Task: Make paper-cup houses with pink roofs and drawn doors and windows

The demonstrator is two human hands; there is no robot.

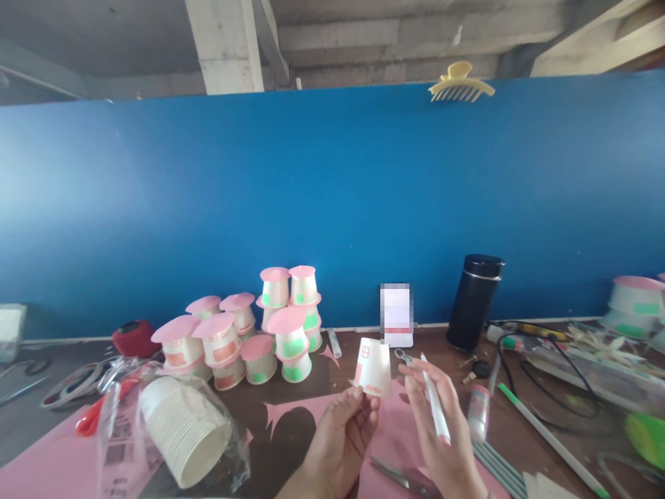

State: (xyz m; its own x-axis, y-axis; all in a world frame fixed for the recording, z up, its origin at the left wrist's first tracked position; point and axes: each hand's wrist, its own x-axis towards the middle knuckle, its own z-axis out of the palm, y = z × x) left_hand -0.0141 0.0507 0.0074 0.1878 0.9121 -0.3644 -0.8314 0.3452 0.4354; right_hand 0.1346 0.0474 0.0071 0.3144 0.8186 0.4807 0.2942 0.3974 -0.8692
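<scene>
My left hand pinches an upturned white paper cup with a small pink window on its side, holding it by the rim above the table. My right hand is beside it, fingers closed round a white stick-shaped pen or glue stick with a pink tip pointing down. Both hands hover over a sheet of pink paper with shapes cut out of it. A pair of scissors lies on the paper just below my hands.
Several finished cups with pink roofs are stacked at the back left. A bagged sleeve of paper cups lies front left. A black flask, a glue tube, cables and sticks clutter the right. A blue wall stands behind.
</scene>
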